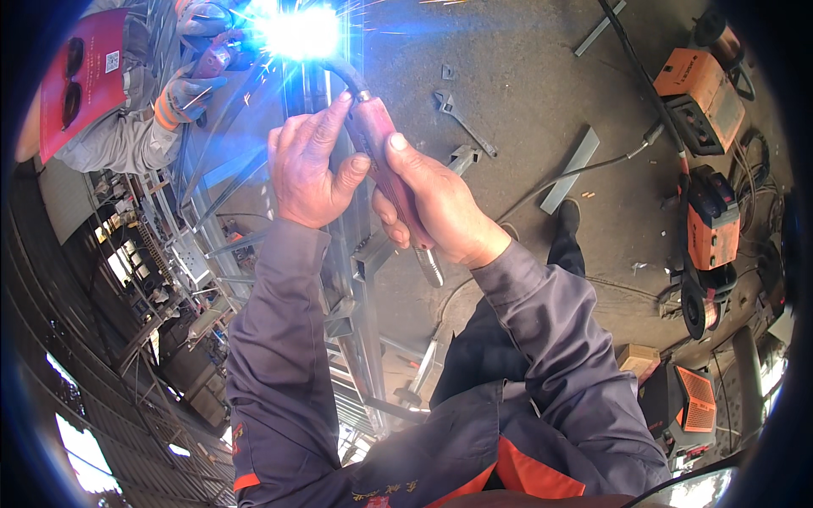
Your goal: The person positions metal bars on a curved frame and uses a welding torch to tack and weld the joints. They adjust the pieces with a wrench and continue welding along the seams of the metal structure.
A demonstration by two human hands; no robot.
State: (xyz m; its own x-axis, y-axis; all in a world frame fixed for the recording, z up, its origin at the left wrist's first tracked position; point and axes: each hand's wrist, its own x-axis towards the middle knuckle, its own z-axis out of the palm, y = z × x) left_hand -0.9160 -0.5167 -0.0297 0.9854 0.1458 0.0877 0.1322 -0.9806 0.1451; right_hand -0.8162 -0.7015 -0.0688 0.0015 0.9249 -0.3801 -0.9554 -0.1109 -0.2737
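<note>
My right hand (445,203) is wrapped round the red handle of a welding torch (391,165), thumb lying along its upper side. From the handle's top end a dark bent neck runs up into a glaring blue-white arc (301,34). My left hand (313,165) is beside the torch, index fingertip at the handle's front end and thumb tip near its side, with a gap between thumb and index finger. Beneath them runs a grey metal frame (360,317). Glare hides the torch tip and the spot being welded.
Across the frame, a co-worker's gloved hands (188,95) hold a reddish object near the arc; a red sheet (97,72) with dark sunglasses is beside them. An adjustable wrench (464,123) and flat metal bar (569,169) lie on the floor. Orange-black machines (699,97) and cables stand right.
</note>
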